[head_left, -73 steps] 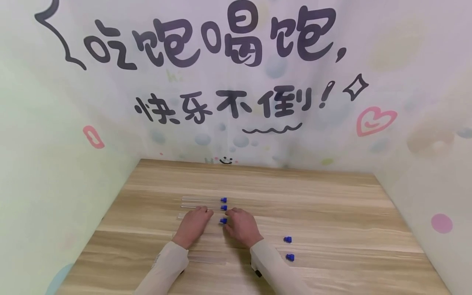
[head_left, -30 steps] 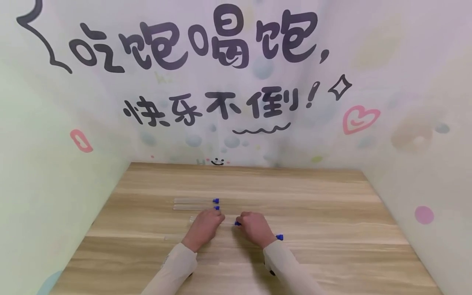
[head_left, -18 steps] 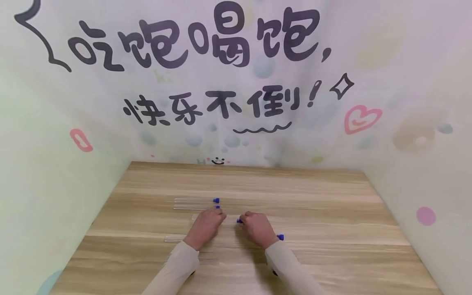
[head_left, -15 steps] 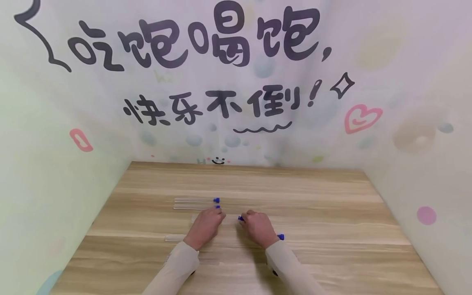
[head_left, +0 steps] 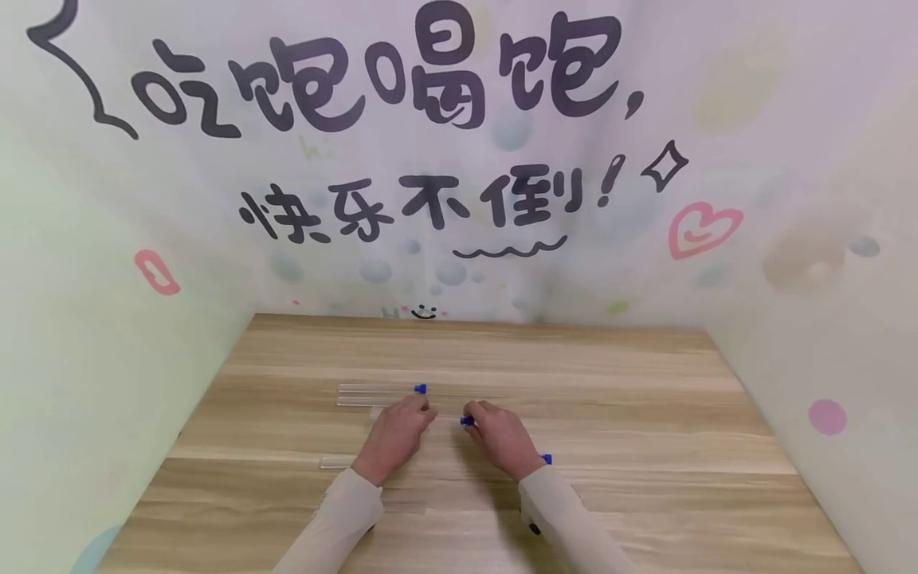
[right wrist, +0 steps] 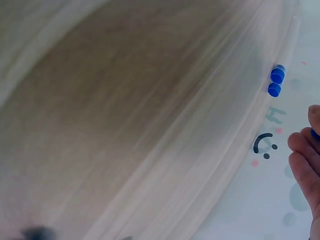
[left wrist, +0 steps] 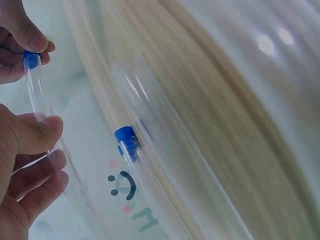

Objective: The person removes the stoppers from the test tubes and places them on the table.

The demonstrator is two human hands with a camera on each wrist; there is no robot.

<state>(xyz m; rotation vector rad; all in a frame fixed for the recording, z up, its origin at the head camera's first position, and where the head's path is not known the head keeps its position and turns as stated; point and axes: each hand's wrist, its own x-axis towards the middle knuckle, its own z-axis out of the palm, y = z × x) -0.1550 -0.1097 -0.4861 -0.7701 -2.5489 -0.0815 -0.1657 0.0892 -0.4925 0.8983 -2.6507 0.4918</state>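
Observation:
My left hand (head_left: 397,434) holds a clear test tube (left wrist: 36,92) between thumb and fingers, the tube lying sideways across the head view. At the tube's right end my right hand (head_left: 498,434) pinches a blue cap (head_left: 468,420) between thumb and fingertips. In the left wrist view the cap sits right at the tube's mouth. Only part of the right hand shows at the edge of the right wrist view, with a sliver of blue between the fingers. Behind the hands lie two tubes (head_left: 376,389) side by side, with blue caps (right wrist: 277,75) at their ends.
On the wood-grain table (head_left: 610,383), another clear tube (head_left: 334,462) lies partly hidden by the left forearm. A loose blue cap (head_left: 547,459) shows beside the right wrist. A faint tube (head_left: 409,509) lies nearer the front. A printed wall sheet (head_left: 344,279) stands behind the table.
The right hand has taken up the blue cap, and the left hand has gripped the tube and shifted right. Over the last second the cap has risen slightly level with the tube's end.

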